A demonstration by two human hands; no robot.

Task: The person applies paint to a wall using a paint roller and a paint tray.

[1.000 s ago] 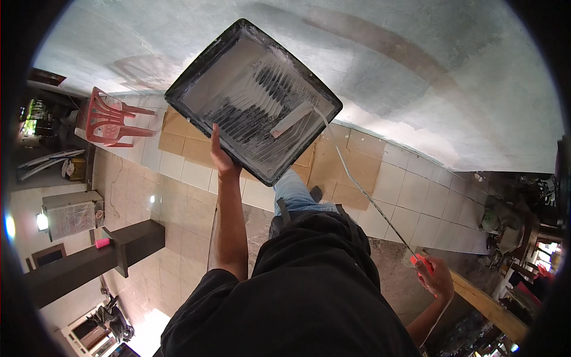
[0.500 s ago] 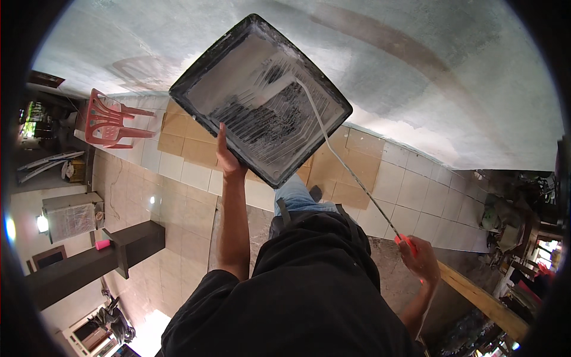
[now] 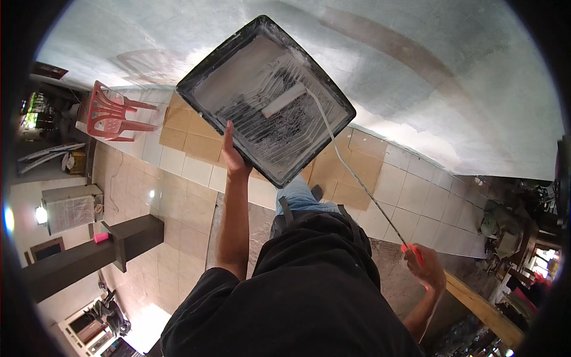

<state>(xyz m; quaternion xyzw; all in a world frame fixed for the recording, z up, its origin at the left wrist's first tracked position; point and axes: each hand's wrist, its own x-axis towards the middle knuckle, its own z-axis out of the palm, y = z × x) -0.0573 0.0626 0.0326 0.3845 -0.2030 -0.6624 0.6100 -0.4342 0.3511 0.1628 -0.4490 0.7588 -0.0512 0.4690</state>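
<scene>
My left hand (image 3: pixel 236 156) grips the near left edge of a black paint tray (image 3: pixel 238 77), thumb over the rim and fingers hidden beneath. Greyish-white paint coats the tray, with dark ribs showing through in the middle. On those ribs lies the pale sleeve of a paint roller (image 3: pixel 284 100). Its long thin metal rod runs over the tray's right rim and down to the right. There my right hand (image 3: pixel 425 266) is closed round the roller's red handle.
A wall with patchy grey-white paint (image 3: pixel 464 113) rises beyond the tray. Cardboard sheets (image 3: pixel 345 169) cover part of the tiled floor along it. At the left stands a red plastic chair (image 3: pixel 110 113). A wooden beam (image 3: pixel 482 306) lies near my right forearm, and clutter (image 3: pixel 505 229) sits far right.
The roller's sleeve has shifted slightly on the tray's ribs, toward the right and nearer me. My right hand has moved a little right and down with the handle. The tray stays in my left hand.
</scene>
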